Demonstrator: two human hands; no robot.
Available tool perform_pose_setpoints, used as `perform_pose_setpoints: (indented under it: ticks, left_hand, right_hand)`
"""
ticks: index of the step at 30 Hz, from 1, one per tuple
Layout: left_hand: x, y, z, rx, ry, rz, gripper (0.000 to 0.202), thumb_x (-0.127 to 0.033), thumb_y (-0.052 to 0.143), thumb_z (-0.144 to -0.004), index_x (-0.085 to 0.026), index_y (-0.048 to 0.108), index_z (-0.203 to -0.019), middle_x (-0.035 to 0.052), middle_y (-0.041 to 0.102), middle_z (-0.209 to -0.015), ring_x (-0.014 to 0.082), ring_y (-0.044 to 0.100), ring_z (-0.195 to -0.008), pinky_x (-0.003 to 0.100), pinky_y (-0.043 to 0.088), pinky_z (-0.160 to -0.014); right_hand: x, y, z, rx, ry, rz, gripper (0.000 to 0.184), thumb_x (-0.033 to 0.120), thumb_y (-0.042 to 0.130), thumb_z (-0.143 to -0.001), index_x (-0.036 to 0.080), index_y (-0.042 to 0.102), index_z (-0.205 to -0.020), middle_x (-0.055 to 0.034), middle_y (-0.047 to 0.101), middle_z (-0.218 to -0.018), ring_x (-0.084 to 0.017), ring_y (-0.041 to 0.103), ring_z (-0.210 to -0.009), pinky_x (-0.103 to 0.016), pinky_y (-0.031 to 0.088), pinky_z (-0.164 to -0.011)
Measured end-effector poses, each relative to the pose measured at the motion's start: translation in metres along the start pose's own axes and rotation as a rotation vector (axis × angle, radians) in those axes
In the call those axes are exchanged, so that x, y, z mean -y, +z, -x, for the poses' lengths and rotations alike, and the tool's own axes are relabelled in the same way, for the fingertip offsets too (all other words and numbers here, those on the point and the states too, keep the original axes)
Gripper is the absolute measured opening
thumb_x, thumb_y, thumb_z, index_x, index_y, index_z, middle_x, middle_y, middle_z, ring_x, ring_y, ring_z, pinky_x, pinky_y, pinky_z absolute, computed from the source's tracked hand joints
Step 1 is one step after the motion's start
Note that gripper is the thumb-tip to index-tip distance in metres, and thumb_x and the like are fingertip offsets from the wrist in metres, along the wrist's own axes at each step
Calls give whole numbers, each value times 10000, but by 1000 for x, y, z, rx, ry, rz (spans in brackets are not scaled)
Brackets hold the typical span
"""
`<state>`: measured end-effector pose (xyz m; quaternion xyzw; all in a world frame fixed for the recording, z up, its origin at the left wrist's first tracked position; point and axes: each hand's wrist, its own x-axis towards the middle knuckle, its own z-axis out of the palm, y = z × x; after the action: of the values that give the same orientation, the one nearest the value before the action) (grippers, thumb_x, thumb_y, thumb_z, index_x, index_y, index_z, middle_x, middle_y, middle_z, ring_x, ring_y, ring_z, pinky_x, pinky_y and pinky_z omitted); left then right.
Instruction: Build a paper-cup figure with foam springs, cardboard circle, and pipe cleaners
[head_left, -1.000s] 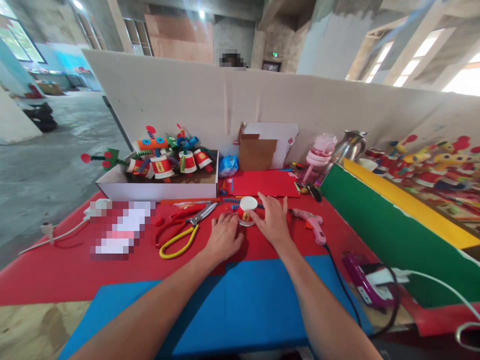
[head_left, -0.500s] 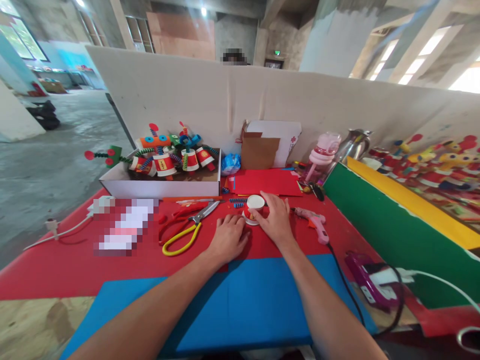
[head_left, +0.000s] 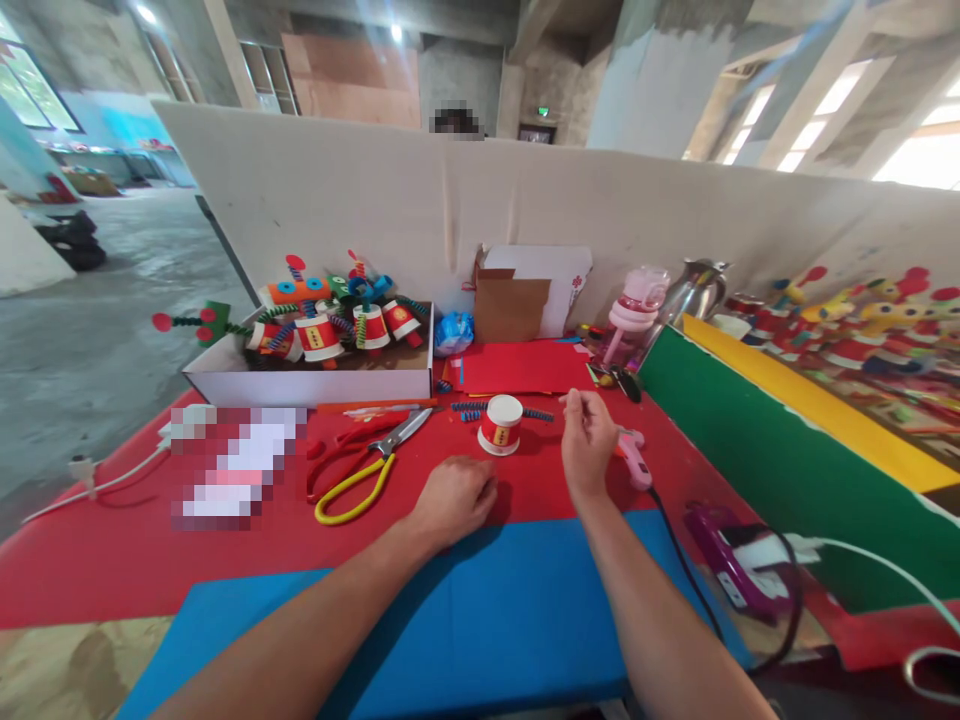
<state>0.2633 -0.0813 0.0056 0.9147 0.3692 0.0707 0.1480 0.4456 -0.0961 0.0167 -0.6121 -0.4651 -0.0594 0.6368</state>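
A red paper cup with a yellow label stands upside down on the red table covering, its white base up. To its right, my right hand is raised, apart from the cup, fingers curled together; whatever is between them, if anything, is hidden. My left hand rests loosely closed on the table, left of and nearer than the cup, showing nothing in it. Behind the cup lie blue-and-black folded paper strips. A pink glue gun lies beyond my right hand, partly covered by it. Yellow-handled scissors lie left of my left hand.
A white box holds several paper-cup figures. Red paper sheets lie behind the cup. A green-and-yellow divider borders the right side. A purple device with cables sits at front right. Behind the white partition is a person's head.
My right hand has let go of the cup and moved right, its fingers curling in. My left hand has drawn its fingers in and slightly back. The cup stays upside down.
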Motion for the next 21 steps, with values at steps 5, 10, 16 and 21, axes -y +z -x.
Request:
perform_pose_setpoints:
  ticks: [5,10,16,21]
  left_hand:
    - [5,2,-1,-120,17,78,174,-180,427,-834,-161,600,-825,83,642,-791,201,609,-730,292,440,-642]
    - [16,16,1,-228,222,216,155,-234,520,-782,-165,642,-847,102,679,-875,243,644,-826,350,517,-703]
    - [21,30,1,-330,375,317,141,-179,520,-744,-188,658,-773,72,682,-779,231,658,-803,329,546,-684]
    - [16,9,5,-730,359,279,279,-149,462,-813,-177,615,-1045,104,688,-1014,230,636,-958,382,522,-847]
  right_hand:
    - [21,5,22,354,-258,-88,312,299,407,-966,212,518,-688,-1,550,-637,-144,532,-623,-265,431,-621]
    - [43,16,43,734,-443,-326,300,445,477,-927,188,630,-901,-89,651,-885,-208,596,-879,-355,486,-806]
    - [40,16,41,910,-479,-360,379,487,635,-832,192,649,-1071,-102,691,-1026,-223,628,-983,-368,503,-881]
    - [33,13,35,606,-378,-295,244,318,492,-941,193,628,-1101,-101,690,-1066,-202,620,-1024,-347,478,-915]
